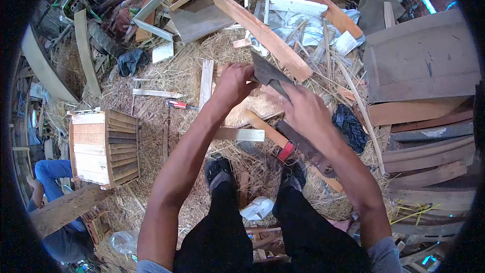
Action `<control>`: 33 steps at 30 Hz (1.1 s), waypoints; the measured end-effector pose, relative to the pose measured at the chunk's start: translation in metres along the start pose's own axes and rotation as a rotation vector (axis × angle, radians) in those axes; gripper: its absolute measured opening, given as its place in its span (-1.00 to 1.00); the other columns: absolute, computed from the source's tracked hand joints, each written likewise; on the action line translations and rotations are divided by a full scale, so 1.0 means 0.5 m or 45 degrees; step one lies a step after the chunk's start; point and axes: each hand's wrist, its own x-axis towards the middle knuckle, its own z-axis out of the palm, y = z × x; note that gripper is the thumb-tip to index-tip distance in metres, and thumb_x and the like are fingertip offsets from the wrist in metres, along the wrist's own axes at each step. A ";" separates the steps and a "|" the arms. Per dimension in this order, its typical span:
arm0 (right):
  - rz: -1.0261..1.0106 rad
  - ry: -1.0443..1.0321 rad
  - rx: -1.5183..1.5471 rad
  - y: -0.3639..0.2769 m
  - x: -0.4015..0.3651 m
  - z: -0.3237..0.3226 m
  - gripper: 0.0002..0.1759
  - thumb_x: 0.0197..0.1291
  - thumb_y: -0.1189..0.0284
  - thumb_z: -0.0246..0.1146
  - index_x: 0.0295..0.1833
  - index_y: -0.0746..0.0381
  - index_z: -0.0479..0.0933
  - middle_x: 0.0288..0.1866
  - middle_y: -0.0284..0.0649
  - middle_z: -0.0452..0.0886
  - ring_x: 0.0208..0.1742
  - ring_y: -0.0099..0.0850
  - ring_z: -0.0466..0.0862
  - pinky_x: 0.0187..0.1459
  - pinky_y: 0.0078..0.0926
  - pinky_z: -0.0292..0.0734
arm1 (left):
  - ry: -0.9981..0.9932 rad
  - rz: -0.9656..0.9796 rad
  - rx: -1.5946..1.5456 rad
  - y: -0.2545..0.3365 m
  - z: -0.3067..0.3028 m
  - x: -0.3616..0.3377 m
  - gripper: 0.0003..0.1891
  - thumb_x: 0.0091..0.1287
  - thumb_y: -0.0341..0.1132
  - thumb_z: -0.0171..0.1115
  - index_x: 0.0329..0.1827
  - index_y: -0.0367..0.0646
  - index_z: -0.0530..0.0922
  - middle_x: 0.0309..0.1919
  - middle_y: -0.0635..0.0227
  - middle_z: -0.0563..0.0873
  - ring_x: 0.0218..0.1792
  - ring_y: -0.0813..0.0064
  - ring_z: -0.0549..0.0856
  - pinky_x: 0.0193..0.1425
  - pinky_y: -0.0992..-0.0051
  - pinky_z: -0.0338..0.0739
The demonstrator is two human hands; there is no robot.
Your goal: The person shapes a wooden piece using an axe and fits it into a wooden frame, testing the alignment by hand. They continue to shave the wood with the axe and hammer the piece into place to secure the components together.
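My right hand [308, 111] is wrapped round a dark, flat tool with a broad metal blade [271, 73], which points up and to the left. My left hand [236, 85] is closed at the blade's left edge; what its fingers pinch is hidden. Below the hands lies a pale wooden board [240, 115]. An orange-brown wooden handle [268, 129] with a red band rests between my feet and the board, beside a long dark rusty piece [309, 147]. A short pale wood strip [240, 134] lies just left of the handle.
A slatted wooden crate [88, 146] stands at left, near another person's blue-clad leg [50, 174]. A red-handled screwdriver [178, 104] lies on straw. Curved planks [262, 33] lie ahead, and stacked boards [429, 156] fill the right. A black plastic bag [348, 129] sits right of my arm.
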 end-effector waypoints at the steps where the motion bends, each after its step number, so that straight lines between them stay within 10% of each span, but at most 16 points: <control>1: 0.091 -0.136 -0.042 -0.004 0.004 -0.004 -0.60 0.27 0.47 0.25 0.22 0.32 0.56 0.20 0.11 0.62 0.10 0.08 0.69 0.11 -0.17 0.62 | -0.002 -0.020 -0.015 -0.008 0.002 0.002 -0.71 0.12 -0.26 0.48 -0.11 -0.13 0.72 -0.22 0.24 0.77 -0.13 0.18 0.75 0.13 0.20 0.50; 9: 0.101 0.308 0.360 0.119 -0.070 0.104 -0.55 0.28 0.43 0.30 0.24 0.38 0.52 0.05 0.20 0.67 0.06 0.11 0.70 0.02 -0.14 0.61 | -0.023 -0.037 0.401 0.038 0.001 -0.019 -0.46 0.13 0.05 0.47 0.14 0.06 0.63 -0.04 0.32 0.71 0.08 0.21 0.66 0.16 0.11 0.40; 17: 0.194 -0.231 0.047 0.391 -0.136 0.242 -0.46 0.21 0.38 0.35 0.26 0.40 0.48 0.06 0.22 0.65 0.15 0.16 0.63 0.19 -0.09 0.52 | 0.114 -0.006 0.527 0.049 -0.086 -0.041 -0.60 0.29 -0.04 0.31 0.08 -0.06 0.55 -0.11 0.13 0.66 0.06 0.06 0.62 0.11 0.05 0.43; 27: -0.184 0.558 0.968 -0.104 -0.026 -0.283 -0.26 0.38 0.23 0.35 0.50 0.37 0.24 0.33 0.03 0.47 0.33 -0.26 0.53 0.28 -0.28 0.48 | 0.735 0.266 0.009 0.328 -0.451 -0.071 -0.73 0.46 -0.28 0.15 0.07 -0.29 0.51 -0.14 0.01 0.67 -0.11 0.10 0.68 0.03 0.24 0.54; 33: -0.690 0.399 0.733 -0.278 -0.115 -0.465 -0.06 0.34 0.13 0.37 0.61 0.28 0.02 0.47 0.02 0.35 0.50 -0.19 0.36 0.52 -0.30 0.17 | 0.938 0.454 -0.553 0.504 -0.599 -0.154 -0.74 0.54 -0.21 0.11 0.13 -0.18 0.47 -0.12 0.21 0.70 -0.16 0.15 0.68 0.06 0.32 0.56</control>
